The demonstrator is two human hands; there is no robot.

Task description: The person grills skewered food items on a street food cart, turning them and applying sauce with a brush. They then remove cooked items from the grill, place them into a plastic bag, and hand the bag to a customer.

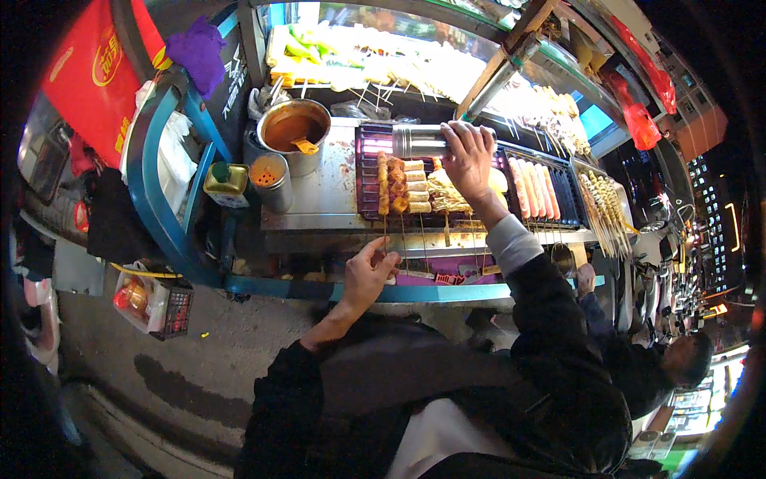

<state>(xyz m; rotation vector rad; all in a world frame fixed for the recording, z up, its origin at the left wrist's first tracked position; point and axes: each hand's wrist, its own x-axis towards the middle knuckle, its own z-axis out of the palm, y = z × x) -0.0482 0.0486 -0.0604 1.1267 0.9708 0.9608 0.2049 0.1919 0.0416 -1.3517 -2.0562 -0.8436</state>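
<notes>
My right hand grips a metal shaker, tipped on its side over the grill, its end pointing left. Below the grill's front edge, my left hand pinches the thin stick of the leftmost skewer. Beside that skewer lie one with browned chunks, one with pale rolled pieces and a bundle of enoki-like strands. My right forearm hides part of the food there. Several pink sausages rest on the grill further right.
A pot of brown sauce with a brush, a shaker of orange powder and a tin stand left. A blue rail runs before me. Skewers fill a tray at right. Another person's hand is near the rail.
</notes>
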